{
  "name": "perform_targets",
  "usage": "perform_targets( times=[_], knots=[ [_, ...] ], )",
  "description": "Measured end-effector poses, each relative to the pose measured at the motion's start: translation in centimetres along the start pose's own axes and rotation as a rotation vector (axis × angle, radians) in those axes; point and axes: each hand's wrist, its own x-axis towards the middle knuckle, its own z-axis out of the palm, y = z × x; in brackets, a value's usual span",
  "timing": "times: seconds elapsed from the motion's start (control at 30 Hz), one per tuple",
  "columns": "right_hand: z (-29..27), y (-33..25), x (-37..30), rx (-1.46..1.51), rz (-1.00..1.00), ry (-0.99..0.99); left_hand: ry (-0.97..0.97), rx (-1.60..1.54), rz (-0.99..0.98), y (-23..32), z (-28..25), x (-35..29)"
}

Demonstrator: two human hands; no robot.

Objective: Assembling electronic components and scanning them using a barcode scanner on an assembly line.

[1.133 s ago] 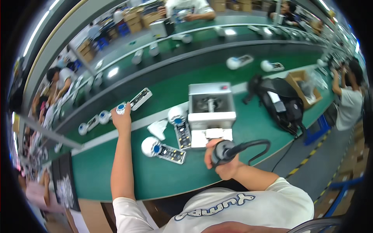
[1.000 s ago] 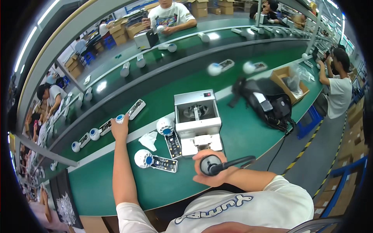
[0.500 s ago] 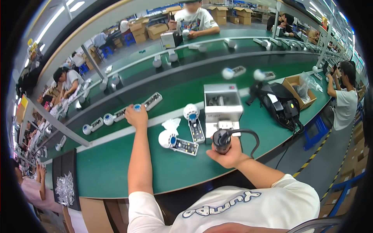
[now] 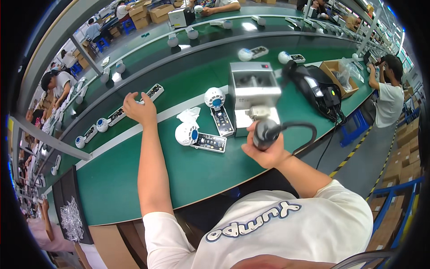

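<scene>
My left hand (image 4: 139, 110) reaches over the row of white ball-headed devices at the left, fingers apart around the ball end of one device (image 4: 154, 92). That ball is mostly covered, so contact is unclear. In my right hand (image 4: 268, 152) is a black corded electric screwdriver (image 4: 265, 134), seen nearly end-on and blurred. It sits right in front of a silver screw feeder box (image 4: 254, 89). Between my hands lie two devices with exposed circuit boards: one upright-pointing (image 4: 221, 120), one sideways (image 4: 210, 142). A crumpled white wrapper (image 4: 189, 115) lies behind them.
A black bag (image 4: 313, 89) with cables and an open carton (image 4: 338, 74) stand to the right. At the left edge is a black tray (image 4: 71, 219) of small clear parts. More devices (image 4: 251, 53) lie on the green belt beyond. Several co-workers sit around; one (image 4: 387, 85) is at right.
The view has tilted, so the bench appears higher. My left hand stays near the same device, its blue part now hidden. My right hand still holds the screwdriver beside the feeder.
</scene>
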Motion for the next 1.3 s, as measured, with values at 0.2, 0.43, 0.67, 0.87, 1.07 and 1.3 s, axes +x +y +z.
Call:
perform_targets(
  times=[0.2, 0.43, 0.67, 0.87, 1.07, 1.3],
  knots=[
    [0.3, 0.8, 0.8, 0.165, 0.149, 0.173, 0.004, -0.066, 0.131, 1.7, -0.7, 0.0],
    [0.5, 0.8, 1.7, 0.229, 0.203, 0.239, -0.113, -0.278, 0.081, 1.1, 0.7, -1.0],
    [-0.3, 1.2, 2.2, 0.13, 0.147, 0.215, -0.232, -0.335, -0.096, 1.8, 1.0, -1.0],
    [-0.6, 1.9, 2.3, 0.116, 0.006, 0.167, -0.33, -0.315, -0.129, 0.9, 1.2, -1.3],
    [-0.3, 1.3, 2.7, 0.137, -0.012, 0.168, -0.289, -0.291, -0.075, 0.0, 0.9, -1.0],
    [-1.2, 1.7, 2.6, 0.108, 0.037, 0.209, -0.312, -0.337, -0.086, 0.5, 1.3, -1.2]
  ],
)
